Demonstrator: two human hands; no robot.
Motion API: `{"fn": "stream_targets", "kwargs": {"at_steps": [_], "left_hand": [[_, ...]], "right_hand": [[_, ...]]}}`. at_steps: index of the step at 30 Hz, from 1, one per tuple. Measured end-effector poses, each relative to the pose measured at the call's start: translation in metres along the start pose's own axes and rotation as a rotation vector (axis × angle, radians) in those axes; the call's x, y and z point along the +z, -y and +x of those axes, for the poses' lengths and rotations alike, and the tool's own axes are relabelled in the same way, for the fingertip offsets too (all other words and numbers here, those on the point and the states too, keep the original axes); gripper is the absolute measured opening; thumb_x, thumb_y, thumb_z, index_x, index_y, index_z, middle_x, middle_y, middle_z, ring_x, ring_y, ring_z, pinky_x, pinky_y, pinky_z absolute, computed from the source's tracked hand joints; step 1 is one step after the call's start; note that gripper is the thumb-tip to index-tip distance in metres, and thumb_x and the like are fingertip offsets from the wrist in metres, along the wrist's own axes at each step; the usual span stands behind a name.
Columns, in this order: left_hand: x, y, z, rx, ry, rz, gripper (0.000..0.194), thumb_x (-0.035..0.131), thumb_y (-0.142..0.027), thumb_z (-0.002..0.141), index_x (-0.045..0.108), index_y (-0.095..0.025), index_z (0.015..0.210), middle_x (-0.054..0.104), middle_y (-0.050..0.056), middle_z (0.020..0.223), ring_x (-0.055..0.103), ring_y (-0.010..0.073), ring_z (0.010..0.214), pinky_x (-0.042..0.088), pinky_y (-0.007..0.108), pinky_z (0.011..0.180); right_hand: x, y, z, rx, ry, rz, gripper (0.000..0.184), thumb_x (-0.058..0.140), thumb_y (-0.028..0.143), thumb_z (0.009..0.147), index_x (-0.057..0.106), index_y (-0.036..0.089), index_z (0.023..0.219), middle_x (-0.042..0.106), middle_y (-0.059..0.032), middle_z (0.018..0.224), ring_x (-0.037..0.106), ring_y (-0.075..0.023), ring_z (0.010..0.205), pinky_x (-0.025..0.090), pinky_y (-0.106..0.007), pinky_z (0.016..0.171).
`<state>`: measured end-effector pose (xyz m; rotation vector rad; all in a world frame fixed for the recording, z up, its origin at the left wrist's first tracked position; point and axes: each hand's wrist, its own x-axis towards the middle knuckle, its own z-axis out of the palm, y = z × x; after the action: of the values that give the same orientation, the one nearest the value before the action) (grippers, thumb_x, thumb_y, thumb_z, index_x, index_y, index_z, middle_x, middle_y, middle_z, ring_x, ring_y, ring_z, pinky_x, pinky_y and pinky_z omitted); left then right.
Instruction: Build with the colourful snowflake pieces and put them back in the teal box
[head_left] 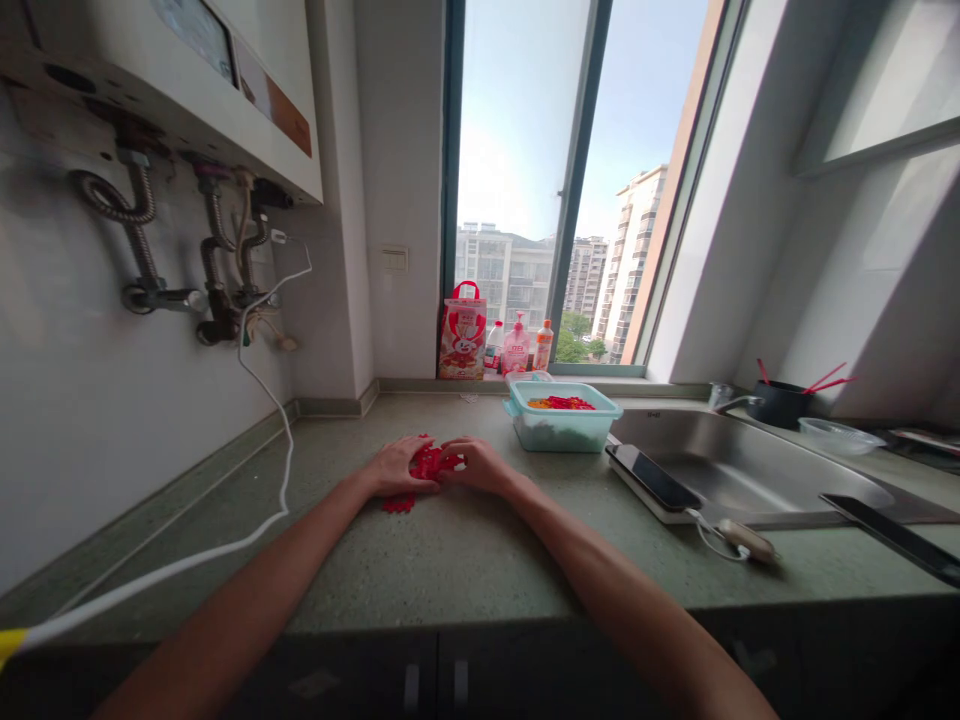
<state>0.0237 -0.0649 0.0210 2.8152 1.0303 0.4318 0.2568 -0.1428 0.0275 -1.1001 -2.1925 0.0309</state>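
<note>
Both my arms reach out over a speckled green countertop (465,550). My left hand (395,468) and my right hand (480,464) meet over a small pile of red pieces (429,464), fingers curled and pinching at them. More red bits (398,504) lie on the counter just under my left wrist. What exactly the fingers grip is too small to make out.
A pale green tub (562,424) with red and orange pieces stands right of my hands. A phone (651,477) on a white block with cable sits at the steel sink (739,462) edge. A white cable (247,530) crosses the left counter. Bottles and a red bag (463,333) line the window sill.
</note>
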Motion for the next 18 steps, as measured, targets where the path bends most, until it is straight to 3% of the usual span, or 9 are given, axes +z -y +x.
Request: {"fn": "stream_targets", "kwargs": {"at_steps": [3, 5, 8, 10, 14, 16, 18], "left_hand": [[0.001, 0.002, 0.000, -0.003, 0.003, 0.005, 0.103, 0.070, -0.081, 0.072, 0.045, -0.026, 0.156, 0.046, 0.010, 0.161, 0.043, 0.0334, 0.148, 0.032, 0.044, 0.123], [0.000, 0.001, 0.000, -0.001, 0.007, 0.011, 0.105, 0.070, -0.081, 0.072, 0.045, -0.024, 0.157, 0.046, 0.012, 0.161, 0.042, 0.0336, 0.148, 0.032, 0.044, 0.124], [-0.002, 0.000, -0.001, -0.003, 0.015, 0.010, 0.106, 0.070, -0.081, 0.071, 0.045, -0.023, 0.156, 0.046, 0.012, 0.161, 0.043, 0.0343, 0.148, 0.033, 0.044, 0.123], [-0.002, -0.001, -0.001, -0.013, 0.018, 0.009, 0.105, 0.070, -0.081, 0.071, 0.045, -0.025, 0.156, 0.046, 0.011, 0.161, 0.043, 0.0347, 0.148, 0.034, 0.044, 0.122], [-0.002, -0.001, -0.001, -0.012, 0.020, 0.006, 0.105, 0.070, -0.081, 0.071, 0.045, -0.024, 0.156, 0.046, 0.011, 0.161, 0.043, 0.0343, 0.148, 0.032, 0.045, 0.123], [-0.002, -0.002, -0.001, -0.018, 0.023, 0.001, 0.105, 0.069, -0.082, 0.071, 0.046, -0.024, 0.156, 0.046, 0.011, 0.161, 0.042, 0.0343, 0.148, 0.032, 0.045, 0.123], [-0.002, -0.006, -0.001, -0.034, 0.029, -0.004, 0.104, 0.068, -0.083, 0.072, 0.046, -0.025, 0.156, 0.045, 0.011, 0.162, 0.042, 0.0349, 0.148, 0.032, 0.046, 0.123]], "right_hand": [[-0.032, -0.009, 0.002, -0.094, -0.146, -0.103, 0.015, 0.074, 0.026, 0.089, 0.079, 0.026, 0.103, 0.074, -0.0050, 0.124, 0.067, -0.0212, 0.110, 0.049, -0.034, 0.102], [-0.063, -0.021, -0.002, -0.075, -0.284, -0.205, 0.018, 0.069, 0.028, 0.092, 0.078, 0.027, 0.107, 0.069, -0.0063, 0.134, 0.063, -0.0236, 0.118, 0.048, -0.038, 0.106], [-0.109, -0.045, -0.018, 0.125, -0.575, -0.377, 0.022, 0.061, 0.033, 0.096, 0.077, 0.022, 0.108, 0.066, -0.0115, 0.137, 0.059, -0.0280, 0.122, 0.045, -0.043, 0.108], [-0.129, -0.061, -0.033, 0.297, -0.702, -0.474, 0.029, 0.057, 0.037, 0.098, 0.075, 0.020, 0.112, 0.064, -0.0142, 0.139, 0.057, -0.0309, 0.123, 0.044, -0.047, 0.108], [-0.142, -0.072, -0.053, 0.622, -0.582, -0.608, 0.045, 0.066, 0.055, 0.089, 0.077, 0.015, 0.106, 0.065, -0.0241, 0.129, 0.055, -0.0423, 0.123, 0.041, -0.059, 0.104], [-0.137, -0.065, -0.050, 0.636, -0.567, -0.653, 0.050, 0.071, 0.058, 0.085, 0.077, 0.013, 0.109, 0.061, -0.0267, 0.135, 0.048, -0.0474, 0.130, 0.037, -0.065, 0.105], [-0.124, -0.052, -0.039, 0.528, -0.589, -0.643, 0.047, 0.070, 0.052, 0.088, 0.075, 0.015, 0.117, 0.055, -0.0246, 0.146, 0.041, -0.0470, 0.137, 0.035, -0.067, 0.108]]}}
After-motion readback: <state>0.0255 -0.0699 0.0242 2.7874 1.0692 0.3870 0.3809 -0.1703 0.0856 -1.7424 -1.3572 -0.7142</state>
